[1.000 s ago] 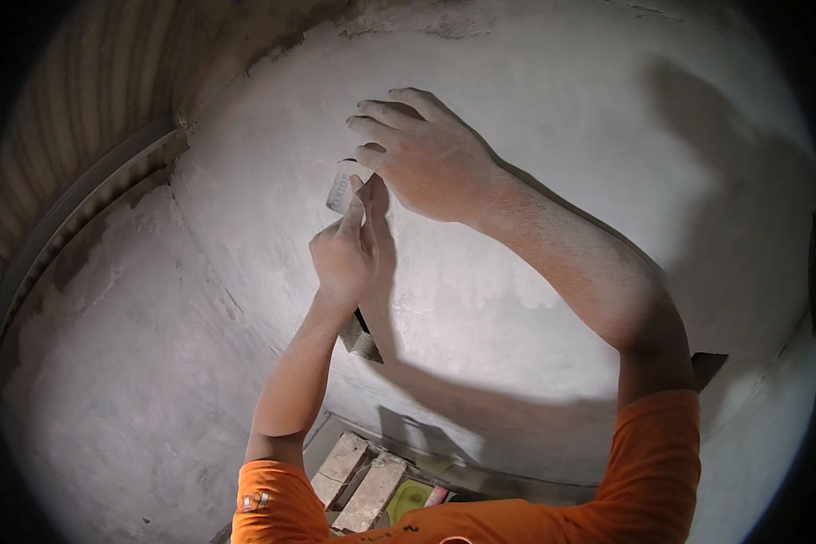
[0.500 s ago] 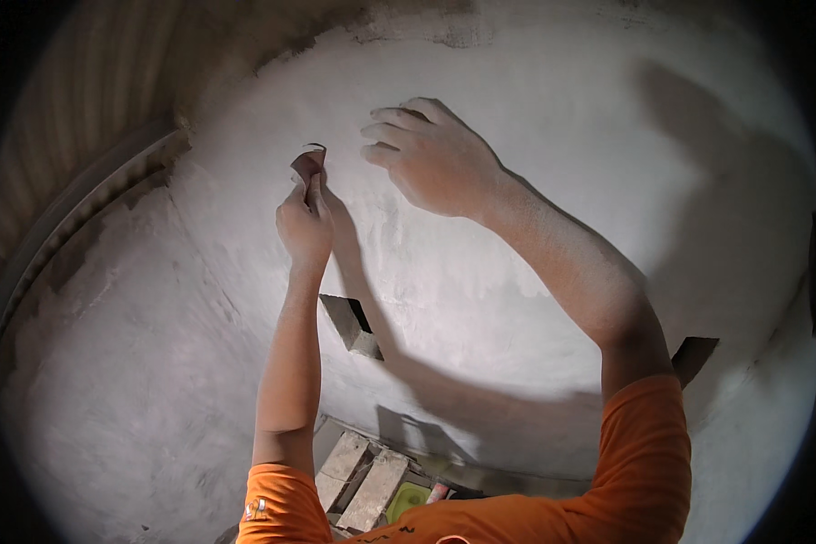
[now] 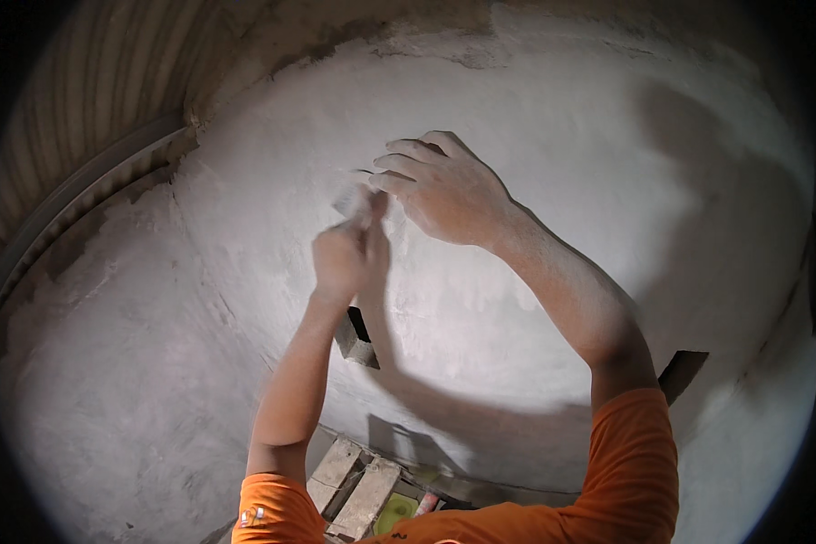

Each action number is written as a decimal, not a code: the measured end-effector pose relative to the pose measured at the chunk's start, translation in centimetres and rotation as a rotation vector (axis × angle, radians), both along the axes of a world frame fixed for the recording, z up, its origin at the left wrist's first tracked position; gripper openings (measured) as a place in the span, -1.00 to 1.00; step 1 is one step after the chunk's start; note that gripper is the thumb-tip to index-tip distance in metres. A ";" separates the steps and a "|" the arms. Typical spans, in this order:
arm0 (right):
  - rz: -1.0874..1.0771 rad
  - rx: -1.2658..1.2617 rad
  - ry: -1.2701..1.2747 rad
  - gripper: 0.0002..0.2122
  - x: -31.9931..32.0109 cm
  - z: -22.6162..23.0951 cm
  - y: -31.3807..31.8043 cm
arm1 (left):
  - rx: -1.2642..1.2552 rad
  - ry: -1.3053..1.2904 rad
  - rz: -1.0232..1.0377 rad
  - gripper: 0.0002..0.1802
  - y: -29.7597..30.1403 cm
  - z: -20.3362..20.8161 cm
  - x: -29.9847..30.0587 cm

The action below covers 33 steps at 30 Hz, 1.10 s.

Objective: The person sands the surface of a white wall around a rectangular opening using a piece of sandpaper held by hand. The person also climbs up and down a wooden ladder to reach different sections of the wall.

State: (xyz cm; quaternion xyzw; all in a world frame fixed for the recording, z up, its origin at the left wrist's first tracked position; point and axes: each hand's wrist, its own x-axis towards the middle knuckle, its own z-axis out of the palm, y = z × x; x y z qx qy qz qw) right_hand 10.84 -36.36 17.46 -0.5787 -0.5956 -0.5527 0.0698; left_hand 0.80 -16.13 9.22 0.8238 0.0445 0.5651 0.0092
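Note:
My left hand (image 3: 340, 263) is closed on a small folded piece of sandpaper (image 3: 351, 199), blurred by motion, with its pale side showing. The sandpaper is held up close to a whitish plastered wall (image 3: 480, 308). Just right of it, my right hand (image 3: 449, 190) is raised, its dusty fingers loosely bent and apart, pointing left toward the sandpaper. Nothing shows in this hand, though its palm side is hidden. Whether the fingertips touch the wall or the sandpaper, I cannot tell.
A rectangular recess (image 3: 358, 344) opens in the wall below my left hand, with a dark slot (image 3: 683, 374) beyond my right elbow. Low down lie wooden planks (image 3: 372, 494) and a yellow-green container (image 3: 396, 512). A beam (image 3: 91, 186) and corrugated sheeting (image 3: 91, 100) fill the upper left.
My left hand has moved right and down with the sandpaper, which has turned from its brown side to its pale side. My right hand has shifted slightly down and right. The hands are closer together.

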 end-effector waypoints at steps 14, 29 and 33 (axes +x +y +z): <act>0.119 0.082 0.245 -0.80 -1.0 -3.0 -3.5 | 0.168 0.044 -0.531 -0.81 -3.9 0.8 1.9; -0.345 1.167 0.005 -0.74 3.4 -12.6 -20.1 | 0.793 -0.152 -0.608 -0.29 -20.5 2.7 10.2; -0.362 1.134 0.166 -0.64 2.9 -12.5 -20.5 | 0.838 -0.124 -0.582 -0.26 -21.1 2.8 10.4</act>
